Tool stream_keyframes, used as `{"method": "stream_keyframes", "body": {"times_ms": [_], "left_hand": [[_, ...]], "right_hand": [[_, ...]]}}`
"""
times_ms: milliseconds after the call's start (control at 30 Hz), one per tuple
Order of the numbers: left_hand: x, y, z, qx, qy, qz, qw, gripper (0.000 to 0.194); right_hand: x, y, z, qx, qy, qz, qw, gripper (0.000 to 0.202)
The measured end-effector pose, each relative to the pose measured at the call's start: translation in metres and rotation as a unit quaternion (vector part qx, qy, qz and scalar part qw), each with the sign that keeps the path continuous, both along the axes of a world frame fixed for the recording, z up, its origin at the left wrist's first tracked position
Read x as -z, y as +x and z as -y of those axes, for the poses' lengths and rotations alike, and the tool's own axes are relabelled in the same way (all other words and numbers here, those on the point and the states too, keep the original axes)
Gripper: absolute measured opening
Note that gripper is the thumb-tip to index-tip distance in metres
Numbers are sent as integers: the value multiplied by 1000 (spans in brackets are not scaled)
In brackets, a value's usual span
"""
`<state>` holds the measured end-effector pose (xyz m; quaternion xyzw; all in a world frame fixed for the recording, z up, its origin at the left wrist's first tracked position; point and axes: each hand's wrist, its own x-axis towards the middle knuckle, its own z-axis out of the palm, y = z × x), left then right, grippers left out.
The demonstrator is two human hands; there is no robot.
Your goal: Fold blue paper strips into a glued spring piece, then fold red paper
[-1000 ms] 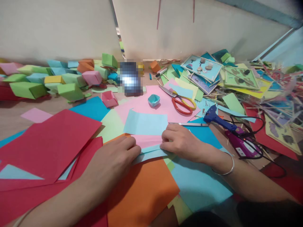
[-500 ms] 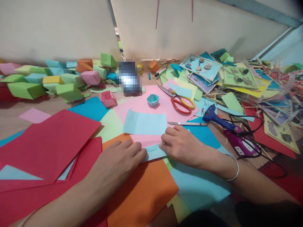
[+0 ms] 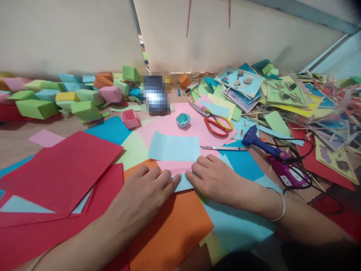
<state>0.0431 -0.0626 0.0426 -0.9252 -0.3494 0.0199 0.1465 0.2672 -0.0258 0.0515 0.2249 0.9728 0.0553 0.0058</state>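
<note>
A folded light-blue paper strip [image 3: 182, 183] lies between my two hands on overlapping coloured sheets. My left hand [image 3: 152, 192] is closed on its left end, with the thumb on the paper. At the right end, my right hand [image 3: 214, 178] has its fingers curled and presses with thumb and fingertips. Both hands partly hide the strip. Just behind it rests a flat light-blue piece of paper [image 3: 173, 148]. A craft knife [image 3: 225, 148] lies beyond my right hand. Farther back stand a small blue paper box [image 3: 183, 120] and a pink paper box [image 3: 131, 119].
Scissors [image 3: 216, 127] lie on pink paper. At right are a blue glue gun [image 3: 257, 141], a purple power strip [image 3: 290, 171] with black cable, and piled craft pictures [image 3: 239, 81]. Red sheets [image 3: 62, 169] and several paper boxes [image 3: 86, 110] occupy the left; orange paper [image 3: 172, 229] lies in front.
My thumbs have come closer together along the strip; the right hand shifted slightly left and down. The view has moved a little, and the other things stay in place.
</note>
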Motion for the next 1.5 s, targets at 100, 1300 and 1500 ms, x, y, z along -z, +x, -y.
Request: {"method": "stream_keyframes", "body": {"times_ms": [100, 1300, 1500], "left_hand": [[-1, 1, 0, -2, 8, 2, 1000, 36], [-10, -8, 20, -69, -35, -76, 994, 34], [-24, -24, 18, -137, -125, -96, 978, 31]], "right_hand": [[-2, -2, 4, 4, 6, 10, 1000, 20], [-1, 3, 20, 47, 41, 100, 993, 18], [-2, 4, 19, 45, 35, 97, 994, 20]]}}
